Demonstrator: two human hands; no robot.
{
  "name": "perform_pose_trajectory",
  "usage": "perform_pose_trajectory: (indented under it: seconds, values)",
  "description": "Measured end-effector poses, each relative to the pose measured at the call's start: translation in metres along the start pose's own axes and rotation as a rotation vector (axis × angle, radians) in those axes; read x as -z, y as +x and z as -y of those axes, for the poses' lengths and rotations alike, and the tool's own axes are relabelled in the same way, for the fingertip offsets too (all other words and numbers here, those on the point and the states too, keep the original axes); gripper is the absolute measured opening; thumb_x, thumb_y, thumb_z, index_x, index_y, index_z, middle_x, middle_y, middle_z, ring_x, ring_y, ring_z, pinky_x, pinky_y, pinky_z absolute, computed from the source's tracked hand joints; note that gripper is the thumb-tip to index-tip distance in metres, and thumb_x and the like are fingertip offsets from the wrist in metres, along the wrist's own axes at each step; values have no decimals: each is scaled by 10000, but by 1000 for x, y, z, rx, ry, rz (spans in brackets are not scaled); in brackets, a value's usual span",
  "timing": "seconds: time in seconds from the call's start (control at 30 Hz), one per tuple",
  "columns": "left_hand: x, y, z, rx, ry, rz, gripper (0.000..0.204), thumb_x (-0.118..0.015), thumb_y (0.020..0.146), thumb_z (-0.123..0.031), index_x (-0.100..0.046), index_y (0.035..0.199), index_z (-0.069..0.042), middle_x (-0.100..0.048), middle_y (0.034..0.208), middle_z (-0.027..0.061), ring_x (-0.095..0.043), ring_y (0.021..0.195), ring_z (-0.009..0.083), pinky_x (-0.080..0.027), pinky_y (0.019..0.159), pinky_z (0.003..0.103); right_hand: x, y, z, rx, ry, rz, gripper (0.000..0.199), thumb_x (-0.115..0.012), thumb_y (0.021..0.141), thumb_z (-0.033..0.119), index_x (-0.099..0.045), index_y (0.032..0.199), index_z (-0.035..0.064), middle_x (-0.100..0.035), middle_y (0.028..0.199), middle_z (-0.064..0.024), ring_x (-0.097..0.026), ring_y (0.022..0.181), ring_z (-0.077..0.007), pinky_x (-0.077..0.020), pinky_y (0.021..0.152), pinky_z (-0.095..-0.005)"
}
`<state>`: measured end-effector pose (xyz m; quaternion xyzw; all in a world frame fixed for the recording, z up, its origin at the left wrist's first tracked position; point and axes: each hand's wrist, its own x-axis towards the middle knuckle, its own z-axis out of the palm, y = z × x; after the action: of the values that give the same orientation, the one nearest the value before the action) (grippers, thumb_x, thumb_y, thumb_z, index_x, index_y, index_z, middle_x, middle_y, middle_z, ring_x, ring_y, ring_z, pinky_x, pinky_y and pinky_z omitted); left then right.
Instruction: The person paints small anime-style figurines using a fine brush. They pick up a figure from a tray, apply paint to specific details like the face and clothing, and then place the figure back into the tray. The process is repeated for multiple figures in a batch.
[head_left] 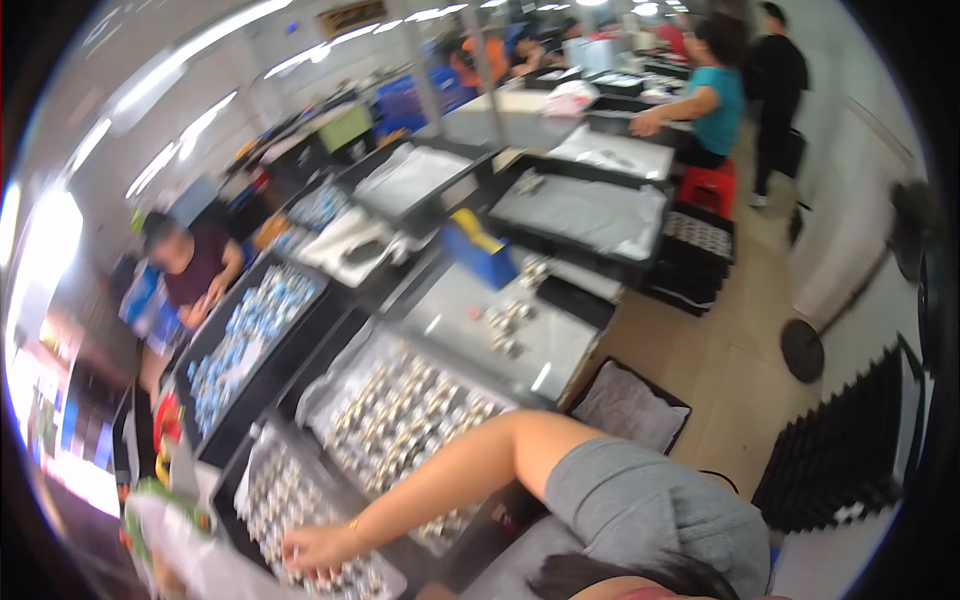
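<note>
My right hand (322,548) reaches down over a narrow tray of small metal parts (290,500) set in close rows. Its fingers curl downward onto the parts; whatever lies between the fingertips is too small and blurred to name. Beside it, a wider black tray lined with clear film (340,375) holds rows of similar silver and gold-coloured parts (400,420). My right forearm, with a thin bracelet at the wrist, crosses above that tray. My left hand does not show. A blurred white and green cloth-like shape (190,540) fills the lower left.
A black tray of blue-and-white pieces (250,330) lies to the left, near a seated person (195,265). Ahead are a blue and yellow box (478,250), loose metal parts (508,325) and film-lined trays (580,215). Stacked black trays (690,260) and a red stool (707,188) stand right.
</note>
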<state>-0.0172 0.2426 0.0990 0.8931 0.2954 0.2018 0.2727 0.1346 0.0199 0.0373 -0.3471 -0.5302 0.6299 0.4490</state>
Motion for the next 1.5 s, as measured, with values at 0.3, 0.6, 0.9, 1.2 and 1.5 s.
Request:
perform_pose_trajectory:
  seconds: [0.3, 0.6, 0.9, 1.2, 1.5]
  values:
    - [-13, -9, 41, -97, 155, 259, 644, -706, 660, -151, -451, 1241, -37, -529, 1175, 107, -488, 1073, 172, -349, 945, 305, 20, 43, -32, 608, -872, -443, 586, -587, 786, 277, -363, 1281, 59, -457, 1207, -180, -509, 1011, -303, -397, 902, -372]
    - [-61, -16, 46, -170, 315, 195, 566, -544, 628, 41, -508, 1174, -101, -508, 1193, 127, -470, 1104, 296, -370, 935, 346, 35, 81, -6, 338, -1359, -281, 443, -537, 766, 214, -447, 1200, 213, -603, 802, -96, -598, 704, -276, -477, 625, -387]
    - [-81, -2, 62, -125, 479, 307, 693, -618, 611, -52, -399, 1257, -173, -499, 1196, 66, -491, 1014, 313, -398, 876, 418, 51, 105, -21, 788, -1533, -65, 549, -650, 614, 32, -492, 1118, 183, -520, 1045, -24, -479, 1022, -232, -420, 851, -367]
    - [-127, 9, 96, -120, 334, 460, 736, -661, 557, -21, -383, 1223, -166, -451, 1207, 135, -538, 984, 317, -441, 798, 392, 74, 115, -50, 484, -1609, 114, 476, -683, 590, 69, -495, 1021, 147, -528, 1000, -22, -472, 1020, -214, -366, 806, -360]
    - [-99, 19, 80, -16, -83, 491, 817, -690, 545, -13, -284, 1236, -172, -555, 1058, 161, -541, 983, 340, -436, 800, 382, 95, 128, -64, 699, -1633, -91, 153, -637, 636, 97, -536, 747, 129, -522, 877, 7, -484, 894, -181, -369, 755, -326]
